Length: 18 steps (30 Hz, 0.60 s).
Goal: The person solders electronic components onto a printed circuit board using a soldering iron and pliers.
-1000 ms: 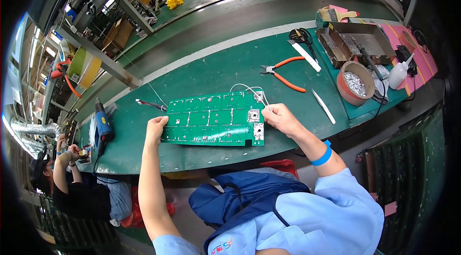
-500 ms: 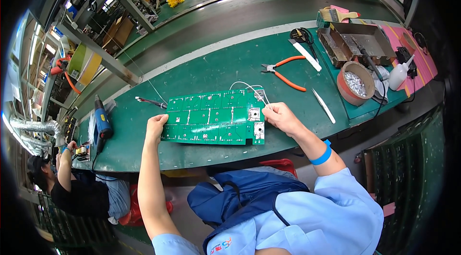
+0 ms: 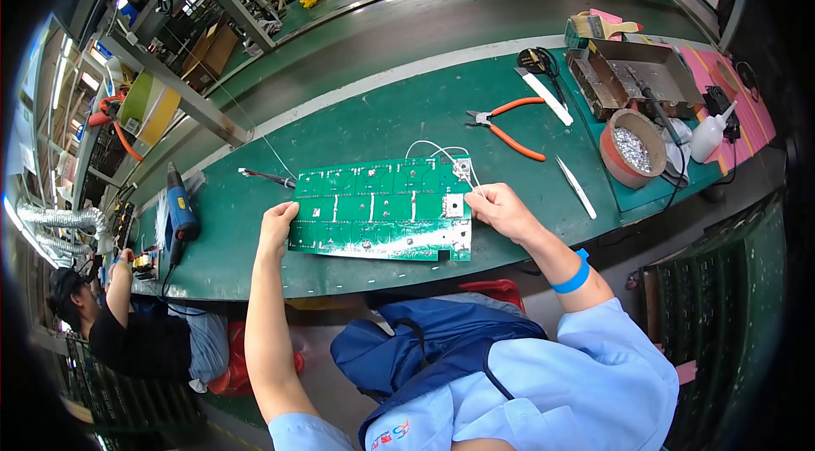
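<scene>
Circuit board — green, shiny

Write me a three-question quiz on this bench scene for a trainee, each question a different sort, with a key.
1. True or false: the left hand holds the left end of the green circuit board.
2. Which is nearer the white tweezers?
A) the left hand
B) the right hand
3. Fill in the colour: the wire cutters on the table have ____ handles.

Key:
1. True
2. B
3. orange
</scene>
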Tool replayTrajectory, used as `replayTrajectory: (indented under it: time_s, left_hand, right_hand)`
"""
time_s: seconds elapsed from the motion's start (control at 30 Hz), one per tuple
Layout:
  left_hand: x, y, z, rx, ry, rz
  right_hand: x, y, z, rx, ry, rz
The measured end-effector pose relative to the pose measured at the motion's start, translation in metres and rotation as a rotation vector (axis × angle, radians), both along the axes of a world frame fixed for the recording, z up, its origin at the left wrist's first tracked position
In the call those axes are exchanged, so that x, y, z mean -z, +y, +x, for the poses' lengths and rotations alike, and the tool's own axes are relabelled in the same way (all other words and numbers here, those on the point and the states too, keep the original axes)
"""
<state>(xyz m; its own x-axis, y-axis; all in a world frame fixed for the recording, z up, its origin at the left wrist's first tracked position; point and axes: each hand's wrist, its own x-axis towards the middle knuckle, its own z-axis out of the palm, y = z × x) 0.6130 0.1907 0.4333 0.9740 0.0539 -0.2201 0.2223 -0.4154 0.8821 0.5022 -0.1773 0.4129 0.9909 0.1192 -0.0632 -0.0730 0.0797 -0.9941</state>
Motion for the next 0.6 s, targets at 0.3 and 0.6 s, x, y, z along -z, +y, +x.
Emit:
replayTrajectory:
  time_s: [0.3,0.6]
  left_hand:
    - [-0.008,-0.001,-0.012,0.036,0.021,0.038]
    - [0.002,0.000,-0.044,-0.044,-0.214,-0.152]
  right_hand:
    - [0.014,-0.001,-0.002,0.097,-0.149,-0.142]
    - [0.003,0.000,-0.008,0.164,-0.257,-0.287]
